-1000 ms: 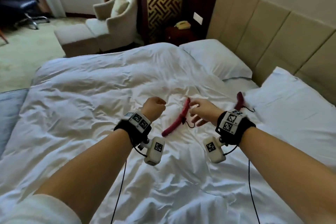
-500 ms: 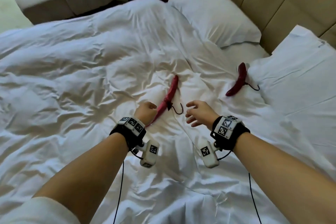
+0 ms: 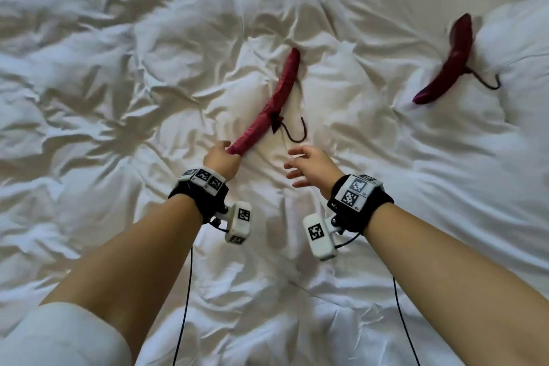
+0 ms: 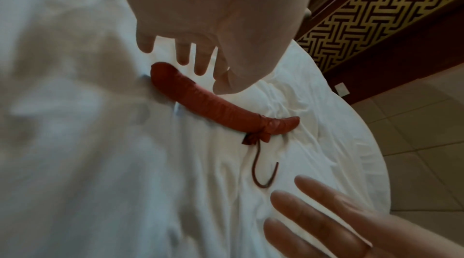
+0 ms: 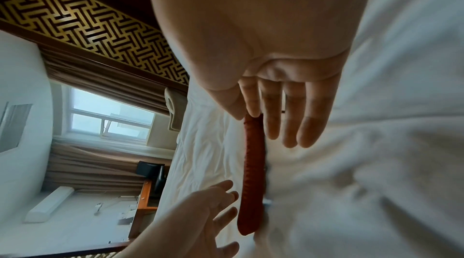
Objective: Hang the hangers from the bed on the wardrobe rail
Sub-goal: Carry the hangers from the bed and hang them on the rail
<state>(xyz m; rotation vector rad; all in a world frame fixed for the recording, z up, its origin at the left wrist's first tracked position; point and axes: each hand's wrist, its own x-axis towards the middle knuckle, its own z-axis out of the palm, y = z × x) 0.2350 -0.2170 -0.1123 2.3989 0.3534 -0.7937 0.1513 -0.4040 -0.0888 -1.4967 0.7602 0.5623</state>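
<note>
Near hanger: a red satin-padded clothes hanger (image 3: 274, 104) with a dark wire hook (image 3: 294, 131) lies flat on the bed's rumpled white duvet (image 3: 118, 68), running diagonally away from the person; a small dark bow sits at the hook's base.
Far hanger: a second, darker red padded hanger (image 3: 448, 65) lies well to the right, just beside a white pillow (image 3: 517, 47), its hook toward the pillow.
Left hand (image 3: 221, 157): at the near hanger's closest tip; the left wrist view shows the fingers (image 4: 200, 60) loosely bent just above that tip, not wrapped round it, so the hand grasps nothing.
Right hand (image 3: 309, 166): held above the duvet just short of the wire hook, fingers spread and relaxed, holding nothing.
Wrists: each carries a black strap with white marker blocks and a small white camera unit (image 3: 239, 221), cables trailing toward the person.
</note>
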